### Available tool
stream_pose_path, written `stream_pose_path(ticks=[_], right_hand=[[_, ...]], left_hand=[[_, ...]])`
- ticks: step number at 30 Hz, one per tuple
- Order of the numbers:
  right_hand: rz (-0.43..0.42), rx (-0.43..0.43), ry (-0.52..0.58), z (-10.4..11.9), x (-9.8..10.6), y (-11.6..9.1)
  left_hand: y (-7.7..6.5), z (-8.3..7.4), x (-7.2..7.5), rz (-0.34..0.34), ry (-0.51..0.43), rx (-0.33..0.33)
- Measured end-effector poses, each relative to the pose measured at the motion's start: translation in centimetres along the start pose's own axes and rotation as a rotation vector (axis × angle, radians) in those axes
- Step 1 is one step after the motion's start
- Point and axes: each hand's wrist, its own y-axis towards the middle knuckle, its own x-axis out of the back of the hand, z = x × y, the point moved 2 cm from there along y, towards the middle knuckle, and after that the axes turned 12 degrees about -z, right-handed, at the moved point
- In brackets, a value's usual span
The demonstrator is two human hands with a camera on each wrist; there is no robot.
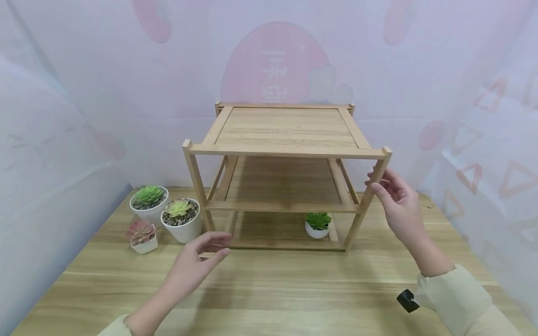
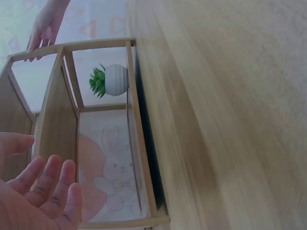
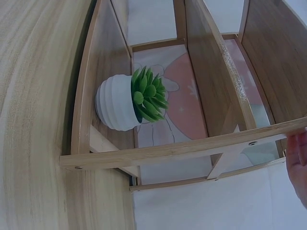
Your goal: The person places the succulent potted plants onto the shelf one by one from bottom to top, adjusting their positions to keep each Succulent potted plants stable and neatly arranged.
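A three-tier wooden shelf (image 1: 290, 151) stands on the table. My right hand (image 1: 399, 200) is at its front right post, fingers reaching behind the wood and thumb at the front; the right wrist view catches only part of this hand (image 3: 298, 165) at the edge. Near the lower left corner of the shelf, my left hand (image 1: 197, 259) has its fingers loosely bent and holds nothing. On the bottom tier, toward the right, sits a small green succulent in a ribbed white pot (image 3: 117, 103), upright in the head view.
Left of the shelf stand two round white pots with green succulents, one farther back (image 1: 149, 203) and one nearer (image 1: 182, 221). A pink succulent in a small white pot (image 1: 143, 237) is beside them. Printed cloth (image 1: 176, 70) hangs behind the wooden table (image 1: 294, 294).
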Motion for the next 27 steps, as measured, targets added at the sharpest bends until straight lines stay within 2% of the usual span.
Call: stream_pose_path(ticks=[9, 18, 22, 27], right_hand=[[-0.008, 0.011, 0.004, -0.1, 0.0, 0.0], [-0.002, 0.001, -0.005, 0.0, 0.0, 0.0], [-0.001, -0.002, 0.012, 0.0, 0.0, 0.0], [-0.001, 0.001, 0.025, 0.0, 0.0, -0.1]], left_hand=[[0.1, -0.4, 2.7, -0.098, 0.055, -0.050], [1.2, 0.9, 5.3, -0.209, 0.087, -0.103], [1.6, 1.7, 6.1, -0.240, 0.083, -0.074], [1.7, 2.9, 6.6, -0.244, 0.091, -0.015]])
